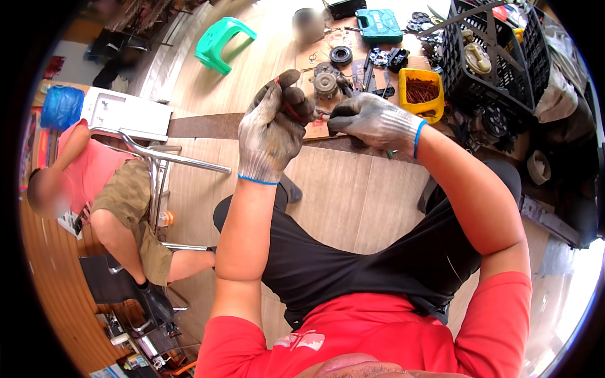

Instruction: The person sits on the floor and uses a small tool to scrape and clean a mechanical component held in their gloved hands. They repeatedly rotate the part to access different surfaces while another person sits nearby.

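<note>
My left hand (270, 135), in a stained grey knit glove with dark fingertips, is raised upright, its fingers curled around a thin red item (292, 113), perhaps a wire or handle. My right hand (378, 123), similarly gloved, is closed on a small slender piece (322, 115) just right of the left fingers; its details are too small to name. Behind them on a cardboard work surface lie a grimy round metal part (326, 84), a black ring (340, 55), assorted small black pieces (379, 58) and a yellow container (422, 85) holding rusty bits.
A green stool (222, 39) stands at back left, a teal case (378, 25) at the back. Black crates (479, 57) crowd the right. At left, a person in pink (94, 170) sits beside a bent metal tube frame (183, 162) and white panel (129, 107).
</note>
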Available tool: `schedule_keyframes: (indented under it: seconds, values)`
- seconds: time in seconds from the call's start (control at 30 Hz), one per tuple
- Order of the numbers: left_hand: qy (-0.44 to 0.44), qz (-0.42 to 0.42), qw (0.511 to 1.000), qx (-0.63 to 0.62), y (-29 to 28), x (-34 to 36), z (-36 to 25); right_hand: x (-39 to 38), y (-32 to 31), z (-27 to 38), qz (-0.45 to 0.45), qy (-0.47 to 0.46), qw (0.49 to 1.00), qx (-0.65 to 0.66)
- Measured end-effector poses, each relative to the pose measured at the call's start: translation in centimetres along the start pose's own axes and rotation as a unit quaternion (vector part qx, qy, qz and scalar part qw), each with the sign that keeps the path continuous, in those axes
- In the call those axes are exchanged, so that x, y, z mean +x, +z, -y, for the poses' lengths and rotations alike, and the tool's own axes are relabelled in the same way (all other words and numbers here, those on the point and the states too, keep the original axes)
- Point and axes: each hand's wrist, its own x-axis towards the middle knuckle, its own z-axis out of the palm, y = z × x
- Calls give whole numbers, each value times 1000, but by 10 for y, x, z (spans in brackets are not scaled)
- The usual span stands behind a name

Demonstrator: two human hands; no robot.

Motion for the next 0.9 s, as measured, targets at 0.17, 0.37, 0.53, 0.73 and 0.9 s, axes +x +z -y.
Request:
schedule_keyframes:
  seconds: [0.17,0.37,0.53,0.73,0.9]
  values:
    - [-98,17,973,208,37,-6,-6,-3,-35,-20,-25,-207,962,-177]
    - [-192,25,856,479,72,-8,-4,-6,-48,-29,-137,-407,824,-369]
    - [172,275,550,769,43,-4,4,-10,-46,-28,-169,-367,854,-328]
    - [25,101,718,688,35,-3,16,-8,-34,-26,-159,-356,870,-302]
    - [-103,-48,837,535,50,0,15,-13,-21,-16,-114,-232,958,-126]
